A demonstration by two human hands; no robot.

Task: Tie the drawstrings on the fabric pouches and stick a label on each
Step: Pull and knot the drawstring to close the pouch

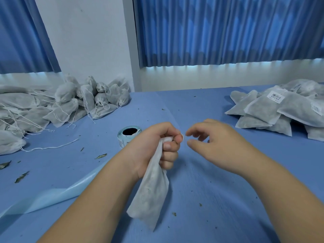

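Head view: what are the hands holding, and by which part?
Left hand grips a fabric pouch by its gathered neck, body hanging below the fist. Right hand holds nothing visible, fingers loosely curled.

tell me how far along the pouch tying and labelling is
Done: the right stack, labels visible on two pouches. In hand: the left hand grips one pouch by its neck, right hand open beside it. Left: the left pile, strings trailing and no labels showing.
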